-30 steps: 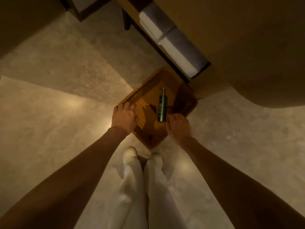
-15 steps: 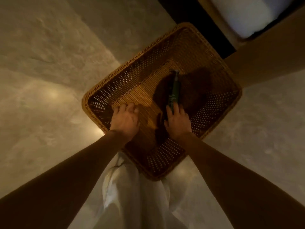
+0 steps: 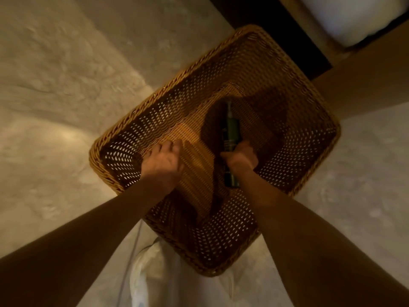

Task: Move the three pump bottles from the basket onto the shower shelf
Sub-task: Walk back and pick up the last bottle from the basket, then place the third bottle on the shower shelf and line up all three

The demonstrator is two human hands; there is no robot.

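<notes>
Where the dim amber light falls from above, a square wicker basket (image 3: 212,89) sits on the pale stone floor (image 3: 66,85), turned so one corner points to 12 o'clock and another to 6 o'clock. One dark green pump bottle (image 3: 230,127) lies on the woven bottom just right of centre, its pump head toward 12 o'clock and lost in shadow, its label too dark to read. The right hand (image 3: 240,155) is wrapped round the bottle's middle, so the body shows above and below the fist. The left hand (image 3: 163,162), at 9 o'clock from the bottle, reaches inside the basket, fingers loosely curled and holding nothing; whether they touch the weave cannot be told. At 1 o'clock a dark recess and something white (image 3: 354,16) are cut off by the frame. Pale trousers (image 3: 150,273) show blurred at 6 o'clock.
</notes>
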